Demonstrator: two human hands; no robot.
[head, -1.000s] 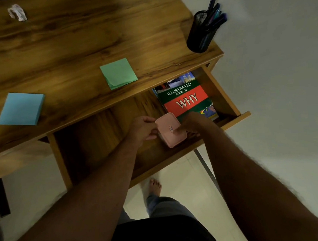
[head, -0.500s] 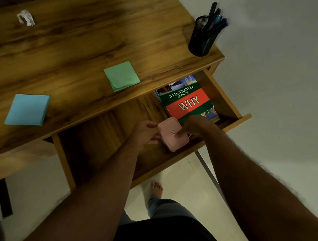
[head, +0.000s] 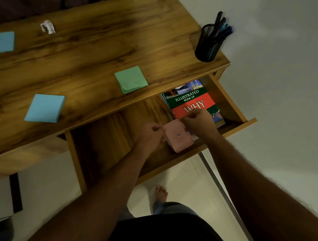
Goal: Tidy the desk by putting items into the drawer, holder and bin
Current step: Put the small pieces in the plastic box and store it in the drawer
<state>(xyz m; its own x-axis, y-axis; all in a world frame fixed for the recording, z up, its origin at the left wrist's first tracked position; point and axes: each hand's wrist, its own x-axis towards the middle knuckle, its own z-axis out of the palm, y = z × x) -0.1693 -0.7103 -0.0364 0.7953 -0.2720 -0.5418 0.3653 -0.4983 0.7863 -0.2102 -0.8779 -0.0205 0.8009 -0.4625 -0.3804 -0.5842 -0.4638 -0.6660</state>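
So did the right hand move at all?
Yes. The right hand has shifted deeper into the drawer, over the book: it now hides the bottom of the WHY letters, which showed whole before.

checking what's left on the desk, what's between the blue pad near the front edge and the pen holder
In the head view, one green pad lies between the blue pad and the pen holder; otherwise bare wood.

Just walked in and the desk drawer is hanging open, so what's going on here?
A person is tidying the desk. Both hands, left hand and right hand, hold a small pink case inside the open drawer, beside a book. Sticky note pads and crumpled paper sit on the desktop.
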